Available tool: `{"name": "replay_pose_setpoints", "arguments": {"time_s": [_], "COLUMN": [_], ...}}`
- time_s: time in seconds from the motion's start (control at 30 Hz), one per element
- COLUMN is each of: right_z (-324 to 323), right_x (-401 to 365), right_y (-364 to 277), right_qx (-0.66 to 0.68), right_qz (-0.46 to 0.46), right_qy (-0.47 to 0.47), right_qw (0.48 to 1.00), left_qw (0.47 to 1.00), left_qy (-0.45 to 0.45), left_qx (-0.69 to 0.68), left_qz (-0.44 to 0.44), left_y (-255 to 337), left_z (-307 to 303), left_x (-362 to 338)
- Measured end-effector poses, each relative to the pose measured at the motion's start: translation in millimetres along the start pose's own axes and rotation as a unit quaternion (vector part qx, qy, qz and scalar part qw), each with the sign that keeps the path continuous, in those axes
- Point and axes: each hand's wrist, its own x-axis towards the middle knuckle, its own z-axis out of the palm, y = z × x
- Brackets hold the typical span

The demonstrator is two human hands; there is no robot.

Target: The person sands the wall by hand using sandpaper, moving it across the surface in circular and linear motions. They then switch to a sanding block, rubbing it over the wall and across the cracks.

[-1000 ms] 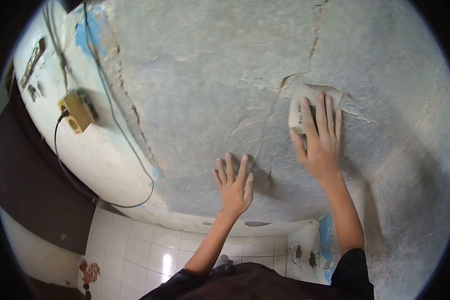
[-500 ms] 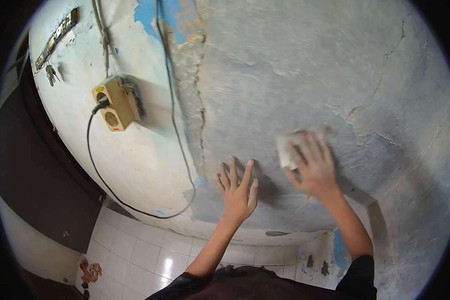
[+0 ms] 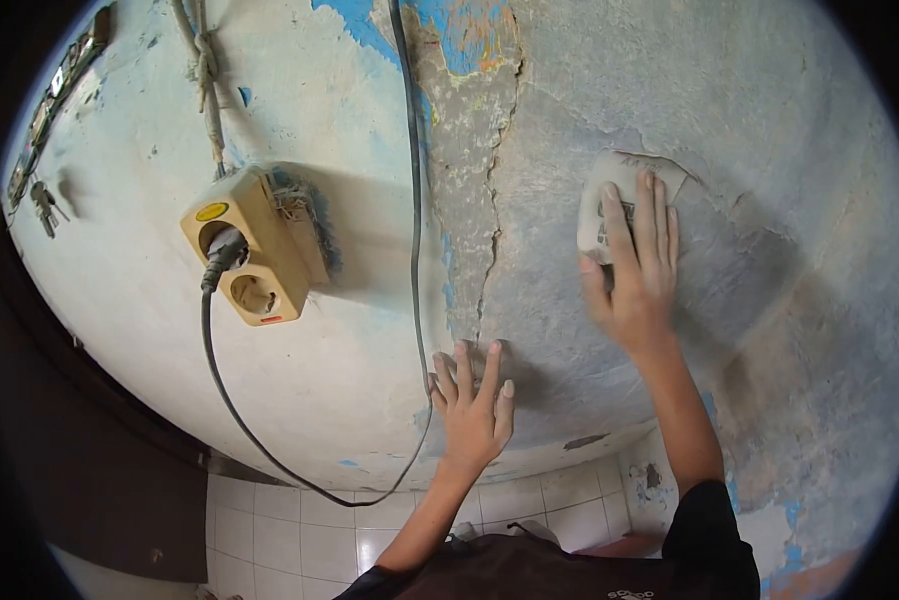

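Note:
My right hand [image 3: 642,260] presses a folded piece of sandpaper [image 3: 594,212] flat against the grey plastered wall [image 3: 610,90]. Dark print shows on the paper's back, and its top right corner curls. My left hand [image 3: 472,405] leans on the wall lower down with its fingers spread and nothing in them, near the hanging black cable. A long vertical crack [image 3: 494,190] runs down the plaster above my left hand.
A yellowish double socket [image 3: 255,250] with a black plug [image 3: 225,258] is fixed to the pale wall at left. The plug's cable [image 3: 417,200] loops low. Keys [image 3: 47,208] hang at far left. A dark door [image 3: 100,440] and white floor tiles [image 3: 275,535] lie below.
The view has shifted closer to the socket, which now appears larger. My right hand has moved upward on the wall with the sandpaper. My left hand stays low on the wall, fingers spread.

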Motion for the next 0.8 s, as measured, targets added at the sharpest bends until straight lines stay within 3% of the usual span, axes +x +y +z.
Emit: {"name": "replay_pose_setpoints", "arguments": {"time_s": [0.07, 0.1, 0.2, 0.27, 0.33, 0.4, 0.47, 0.6, 0.7, 0.73, 0.8], "right_z": [5, 6, 8, -4, -13, -7, 0, 15, 34, 38, 47], "right_x": [-8, -18, -25, -8, 5, -12, -48, -101, -122, -144, -184], "right_y": [-18, -29, -34, -27, -22, -35, -59, -64, -61, -75, -103], "right_qx": [-0.005, 0.013, 0.039, 0.017, -0.02, -0.016, 0.039, 0.096, 0.084, 0.074, 0.084], "right_qz": [0.004, -0.061, -0.129, -0.087, 0.059, 0.07, 0.007, 0.008, 0.236, 0.252, 0.141], "right_qy": [-0.02, -0.068, -0.111, -0.077, 0.021, 0.038, -0.094, -0.133, 0.057, 0.051, -0.066], "right_qw": [1.0, 0.996, 0.985, 0.993, 0.998, 0.997, 0.995, 0.986, 0.966, 0.964, 0.984], "left_qw": [1.0, 1.0, 1.0, 1.0, 1.0, 0.999, 0.999, 0.997, 0.992, 0.991, 0.986], "left_qy": [0.012, 0.027, -0.006, -0.01, -0.015, -0.03, -0.036, -0.065, -0.12, -0.135, -0.166], "left_qx": [-0.011, -0.015, -0.017, -0.016, -0.014, -0.005, -0.006, -0.03, -0.01, 0.002, 0.009], "left_qz": [0.006, 0.005, 0.007, 0.008, 0.009, 0.014, 0.018, 0.014, 0.021, 0.023, 0.033], "left_y": [-2, -3, -4, -4, -5, -6, -10, -23, -32, -33, -39], "left_z": [2, 3, 2, 2, 2, 3, 7, 15, 13, 12, 10], "left_x": [0, -2, -5, -8, -13, -18, -21, -50, -60, -61, -62]}}
